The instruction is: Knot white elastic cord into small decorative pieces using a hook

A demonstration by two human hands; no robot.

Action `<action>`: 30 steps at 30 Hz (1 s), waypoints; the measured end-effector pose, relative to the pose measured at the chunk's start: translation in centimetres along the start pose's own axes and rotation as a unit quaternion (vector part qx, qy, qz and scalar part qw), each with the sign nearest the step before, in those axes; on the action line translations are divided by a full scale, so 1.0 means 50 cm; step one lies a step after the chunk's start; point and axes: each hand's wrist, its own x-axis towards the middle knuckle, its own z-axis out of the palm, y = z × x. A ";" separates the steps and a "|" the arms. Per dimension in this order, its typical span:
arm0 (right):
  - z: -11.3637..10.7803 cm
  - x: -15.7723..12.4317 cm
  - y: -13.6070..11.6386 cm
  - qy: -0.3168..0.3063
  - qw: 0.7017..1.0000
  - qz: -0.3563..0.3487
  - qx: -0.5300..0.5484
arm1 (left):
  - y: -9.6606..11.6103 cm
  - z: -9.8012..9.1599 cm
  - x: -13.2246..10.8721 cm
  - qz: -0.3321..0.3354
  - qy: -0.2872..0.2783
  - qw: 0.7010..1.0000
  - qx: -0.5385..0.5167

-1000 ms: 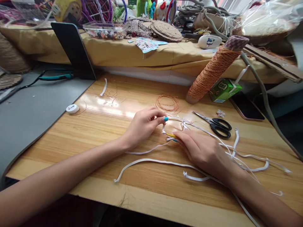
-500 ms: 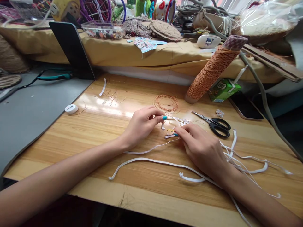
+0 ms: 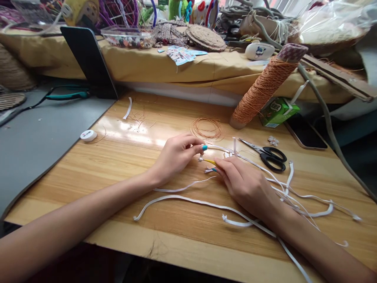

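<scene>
My left hand (image 3: 176, 155) is pinched shut on the end of a white elastic strip (image 3: 224, 151) near the middle of the wooden table (image 3: 118, 169). Close to it, my right hand (image 3: 244, 184) is closed on the same strip together with a thin yellow piece (image 3: 209, 161) that shows between the two hands. More white strips (image 3: 188, 201) trail over the table in front of and to the right of my hands. A coil of thin copper wire (image 3: 207, 128) lies just behind my left hand.
Black-handled scissors (image 3: 266, 154) lie right of my hands. A tilted cone of orange cord (image 3: 260, 92), a green carton (image 3: 278, 111) and a dark phone (image 3: 306, 135) stand behind them. A small white round object (image 3: 88, 135) sits at the left edge. A cluttered shelf (image 3: 176, 63) runs along the back.
My right hand has slid a little left and away from me, closer to my left hand. The white strips have shifted with it. My left hand has hardly moved.
</scene>
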 end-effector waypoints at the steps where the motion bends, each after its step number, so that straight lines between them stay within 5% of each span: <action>1: -0.001 0.000 0.002 0.001 1.000 -0.012 -0.011 | 0.000 0.000 0.000 -0.002 -0.001 1.000 -0.002; 5: -0.008 0.005 0.006 0.004 0.998 -0.041 -0.048 | -0.002 0.002 0.000 -0.004 -0.008 1.000 -0.015; 11: -0.018 0.014 0.003 0.002 0.996 0.016 -0.083 | -0.005 0.001 -0.002 0.000 -0.017 1.000 -0.026; 30: -0.011 0.006 0.014 0.012 0.999 -0.044 -0.024 | -0.005 0.004 -0.005 0.008 0.019 0.998 -0.052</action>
